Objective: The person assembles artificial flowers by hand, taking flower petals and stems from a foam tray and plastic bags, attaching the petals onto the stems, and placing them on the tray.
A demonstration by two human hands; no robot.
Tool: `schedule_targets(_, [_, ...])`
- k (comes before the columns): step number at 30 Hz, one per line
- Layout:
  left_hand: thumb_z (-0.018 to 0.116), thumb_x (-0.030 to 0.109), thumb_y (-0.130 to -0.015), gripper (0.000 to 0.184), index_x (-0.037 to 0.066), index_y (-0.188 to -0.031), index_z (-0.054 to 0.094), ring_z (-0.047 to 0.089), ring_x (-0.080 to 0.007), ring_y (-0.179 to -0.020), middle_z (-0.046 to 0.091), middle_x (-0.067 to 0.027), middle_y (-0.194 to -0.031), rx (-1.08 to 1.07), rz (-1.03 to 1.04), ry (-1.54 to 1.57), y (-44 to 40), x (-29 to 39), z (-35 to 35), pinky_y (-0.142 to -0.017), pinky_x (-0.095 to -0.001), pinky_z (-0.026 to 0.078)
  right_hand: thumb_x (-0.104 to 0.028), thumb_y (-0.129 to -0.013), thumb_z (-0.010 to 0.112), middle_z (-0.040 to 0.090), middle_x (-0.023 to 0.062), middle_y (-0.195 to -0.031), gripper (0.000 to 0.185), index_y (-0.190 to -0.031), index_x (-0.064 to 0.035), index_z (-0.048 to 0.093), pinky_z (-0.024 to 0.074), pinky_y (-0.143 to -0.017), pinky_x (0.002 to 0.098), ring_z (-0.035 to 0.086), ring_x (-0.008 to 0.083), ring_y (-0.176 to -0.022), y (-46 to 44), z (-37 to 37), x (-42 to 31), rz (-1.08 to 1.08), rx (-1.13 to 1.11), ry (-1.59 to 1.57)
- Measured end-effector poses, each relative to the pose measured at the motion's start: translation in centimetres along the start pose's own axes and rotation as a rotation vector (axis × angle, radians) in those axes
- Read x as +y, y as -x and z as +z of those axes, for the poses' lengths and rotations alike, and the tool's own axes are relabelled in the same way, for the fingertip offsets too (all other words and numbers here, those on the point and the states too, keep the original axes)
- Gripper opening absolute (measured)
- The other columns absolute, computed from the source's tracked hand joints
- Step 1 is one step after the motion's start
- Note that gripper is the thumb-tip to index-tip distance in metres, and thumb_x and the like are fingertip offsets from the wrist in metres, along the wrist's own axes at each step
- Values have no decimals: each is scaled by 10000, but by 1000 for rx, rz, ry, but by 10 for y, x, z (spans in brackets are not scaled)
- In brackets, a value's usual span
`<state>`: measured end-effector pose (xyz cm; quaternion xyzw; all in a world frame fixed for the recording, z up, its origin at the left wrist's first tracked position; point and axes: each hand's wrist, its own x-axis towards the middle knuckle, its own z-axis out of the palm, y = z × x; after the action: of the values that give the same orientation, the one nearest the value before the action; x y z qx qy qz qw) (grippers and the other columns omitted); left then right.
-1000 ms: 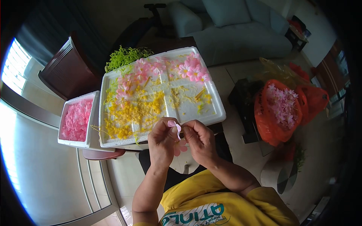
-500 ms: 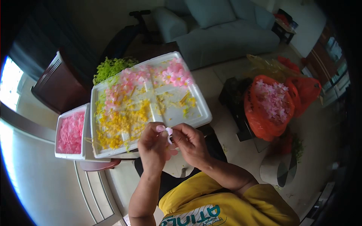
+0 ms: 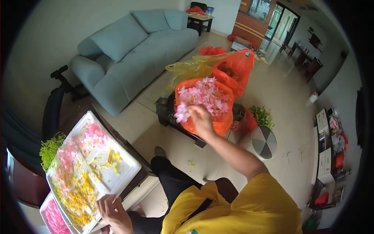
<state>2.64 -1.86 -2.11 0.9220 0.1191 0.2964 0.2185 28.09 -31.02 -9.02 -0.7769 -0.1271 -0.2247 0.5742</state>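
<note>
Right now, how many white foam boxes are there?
2: the big shallow box by the left hand, and the smaller box of pink petals at the lower left. More could be hidden.

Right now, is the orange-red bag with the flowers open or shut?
Open: its mouth is spread wide, and pink flowers show inside the orange-red bag.

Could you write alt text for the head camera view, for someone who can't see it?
The right hand holds a pink flower over a red bag of similar flowers; the left is at a white tray of pink and yellow pieces.
</note>
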Motion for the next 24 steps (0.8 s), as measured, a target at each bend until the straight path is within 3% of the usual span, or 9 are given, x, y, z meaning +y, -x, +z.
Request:
schedule_targets(6, [575, 25, -810, 119, 70, -919, 594, 536, -253, -725, 584, -96, -877, 69, 112, 40, 10, -23, 14, -664, -300, 448, -9, -831, 468, 620, 17, -765, 222, -969, -43, 639, 409, -522, 217, 489, 117, -559, -102, -87, 112, 85, 313, 246])
schedule_targets(10, [574, -62, -716, 183, 26, -876, 580, 519, -245, -746, 559, -95, -875, 21, -24, 58, 9, -7, 14, -680, -310, 431, -152, -777, 496, 639, 98, -808, 209, -902, -127, 662, 452, -613, 376, 572, 297, -667, -135, -130, 185, 143, 346, 682])
schedule_targets(11, [573, -91, -685, 204, 12, -861, 575, 514, -242, -753, 551, -94, -874, 30, -92, 47, 11, -1, 12, -685, -313, 425, -129, -811, 448, 650, 55, -851, 273, -1005, -130, 641, 454, -653, 348, 594, 229, -739, -137, -130, 190, 254, 416, 831])
schedule_targets(14, [608, -85, -637, 254, 30, -863, 605, 501, -255, -774, 535, -113, -927, 38, 10, 19, 5, 7, 10, -696, -327, 422, -113, -811, 548, 624, 43, -817, 206, -1000, -85, 623, 476, -500, 281, 571, 168, -591, -134, -133, 255, 186, 288, 352])
schedule_targets(15, [615, -70, -641, 250, 34, -868, 608, 502, -259, -776, 538, -113, -935, 75, 22, 10, 6, 0, 12, -695, -329, 421, -62, -791, 579, 602, 33, -762, 177, -961, -77, 630, 456, -429, 236, 539, 128, -530, -124, -129, 240, 471, 167, -31])
schedule_targets(16, [623, -54, -645, 246, 38, -873, 611, 502, -262, -778, 540, -112, -943, 109, 44, 3, 9, -7, 15, -693, -330, 421, -62, -791, 579, 602, 33, -762, 177, -961, -77, 630, 456, -429, 236, 539, 128, -530, -122, -134, 252, 458, 82, -82])
schedule_targets(18, [634, -20, -656, 236, 48, -880, 604, 505, -260, -780, 542, -106, -965, 125, 152, -54, 9, -16, 18, -687, -326, 418, -125, -818, 585, 584, 55, -612, 156, -723, -25, 656, 429, -456, 304, 505, 179, -492, -119, -140, 279, 216, -85, 896])
schedule_targets(21, [638, 21, -670, 245, 59, -908, 591, 498, -251, -796, 542, -88, -965, 107, 193, -90, 10, -21, 19, -718, -331, 402, -135, -800, 533, 590, 109, -720, 182, -745, 25, 598, 445, -641, 336, 534, 223, -634, -111, -141, 266, 135, -149, 831])
schedule_targets(24, [628, 32, -683, 242, 62, -919, 584, 492, -247, -806, 543, -78, -961, 132, 196, -135, 14, -24, 19, -739, -338, 391, -234, -800, 567, 600, 126, -772, 212, -922, -78, 641, 440, -604, 399, 543, 311, -649, -113, -154, 272, 93, -133, 929])
